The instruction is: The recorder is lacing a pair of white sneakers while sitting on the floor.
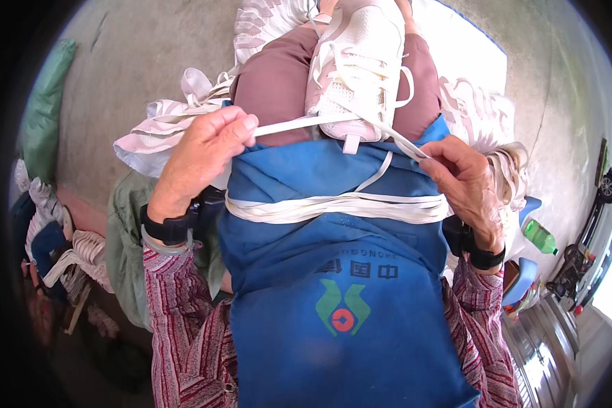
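Note:
A white mesh sneaker lies between my knees, its heel tab toward me. A flat white shoelace is stretched across the near end of the sneaker. My left hand pinches one stretch of it between thumb and fingers. My right hand pinches another stretch, which looks twisted near the fingertips. Loose lacing loops lie over the upper part of the sneaker. Across my lap, over the blue apron, runs a bundle of white laces, with one strand rising from it toward the sneaker.
White shoe uppers are piled left of my legs, and more uppers lie at the right. A green sack stands at the far left. On the right are a green bottle and a parked vehicle.

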Tool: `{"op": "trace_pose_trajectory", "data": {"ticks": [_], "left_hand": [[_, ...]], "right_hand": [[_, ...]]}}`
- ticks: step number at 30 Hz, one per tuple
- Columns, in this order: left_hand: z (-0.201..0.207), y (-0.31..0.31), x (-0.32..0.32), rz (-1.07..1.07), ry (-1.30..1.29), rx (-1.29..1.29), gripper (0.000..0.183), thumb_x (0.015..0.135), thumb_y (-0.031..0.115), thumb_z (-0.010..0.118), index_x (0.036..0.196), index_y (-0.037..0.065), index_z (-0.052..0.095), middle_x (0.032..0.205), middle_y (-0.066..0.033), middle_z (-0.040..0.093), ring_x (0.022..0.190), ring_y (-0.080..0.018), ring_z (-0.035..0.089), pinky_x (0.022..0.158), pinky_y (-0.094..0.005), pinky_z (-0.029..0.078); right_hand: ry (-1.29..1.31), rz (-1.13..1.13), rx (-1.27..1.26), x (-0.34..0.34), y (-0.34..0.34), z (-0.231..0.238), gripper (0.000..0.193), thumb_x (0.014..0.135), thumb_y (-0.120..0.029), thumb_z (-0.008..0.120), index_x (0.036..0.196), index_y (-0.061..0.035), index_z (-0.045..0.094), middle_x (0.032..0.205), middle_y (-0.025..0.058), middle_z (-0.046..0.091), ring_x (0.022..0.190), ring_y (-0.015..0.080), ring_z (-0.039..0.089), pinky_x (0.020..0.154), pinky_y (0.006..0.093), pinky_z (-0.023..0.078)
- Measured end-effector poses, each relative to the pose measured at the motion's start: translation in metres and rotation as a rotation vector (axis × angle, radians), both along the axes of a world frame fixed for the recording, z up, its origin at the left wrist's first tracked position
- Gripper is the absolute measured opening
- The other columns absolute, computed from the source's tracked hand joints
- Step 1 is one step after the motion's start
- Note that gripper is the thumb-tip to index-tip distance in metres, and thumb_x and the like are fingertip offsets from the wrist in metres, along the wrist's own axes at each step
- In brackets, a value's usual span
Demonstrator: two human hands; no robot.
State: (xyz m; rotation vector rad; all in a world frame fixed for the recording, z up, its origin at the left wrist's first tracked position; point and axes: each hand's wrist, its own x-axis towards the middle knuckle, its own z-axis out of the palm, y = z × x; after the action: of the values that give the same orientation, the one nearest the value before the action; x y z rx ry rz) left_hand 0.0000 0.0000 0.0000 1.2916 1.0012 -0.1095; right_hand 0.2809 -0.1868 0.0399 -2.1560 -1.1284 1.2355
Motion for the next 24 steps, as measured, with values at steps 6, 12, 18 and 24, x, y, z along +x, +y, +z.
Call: {"op": "trace_pose_trajectory", "data": {"ticks": [6, 12, 18, 24], "left_hand": [[0.006, -0.005, -0.006, 0.167, -0.057, -0.247, 0.031, 0.095, 0.036, 0.053, 0.083, 0.008, 0.056, 0.065, 0.0081, 0.042, 0.050, 0.0030, 0.028, 0.041, -0.0151, 0.020], [0.015, -0.002, 0.002, -0.048, -0.223, 0.020, 0.028, 0.094, 0.030, 0.056, 0.084, 0.004, 0.059, 0.069, 0.0077, 0.046, 0.060, 0.0001, 0.035, 0.050, -0.0175, 0.029], [0.012, -0.003, 0.002, 0.071, -0.158, -0.024, 0.024, 0.095, 0.027, 0.055, 0.086, 0.004, 0.057, 0.066, 0.0080, 0.043, 0.055, 0.0001, 0.034, 0.047, -0.0170, 0.028], [-0.007, 0.003, 0.009, 0.297, -0.229, -0.209, 0.023, 0.096, 0.029, 0.054, 0.087, 0.008, 0.053, 0.059, 0.0117, 0.031, 0.044, 0.0028, 0.022, 0.037, -0.0142, 0.018]], "right_hand": [[-0.098, -0.092, 0.084, 0.006, 0.002, 0.010, 0.008, 0.085, -0.007, 0.064, 0.086, 0.0018, 0.064, 0.067, -0.0013, 0.055, 0.059, 0.0044, 0.046, 0.052, 0.0218, 0.038], [-0.200, -0.018, 0.101, 0.009, 0.000, 0.011, 0.011, 0.085, -0.010, 0.065, 0.085, 0.0011, 0.064, 0.067, -0.0019, 0.053, 0.058, 0.0049, 0.045, 0.052, 0.0218, 0.036], [-0.152, -0.097, 0.014, 0.012, -0.001, 0.009, 0.012, 0.087, -0.012, 0.062, 0.088, -0.0004, 0.066, 0.068, -0.0007, 0.056, 0.060, 0.0055, 0.048, 0.053, 0.0231, 0.038], [0.508, -0.292, 0.277, 0.008, 0.000, 0.006, 0.022, 0.091, -0.016, 0.058, 0.093, 0.0042, 0.064, 0.071, 0.0034, 0.059, 0.059, 0.0063, 0.053, 0.052, 0.0193, 0.041]]}}
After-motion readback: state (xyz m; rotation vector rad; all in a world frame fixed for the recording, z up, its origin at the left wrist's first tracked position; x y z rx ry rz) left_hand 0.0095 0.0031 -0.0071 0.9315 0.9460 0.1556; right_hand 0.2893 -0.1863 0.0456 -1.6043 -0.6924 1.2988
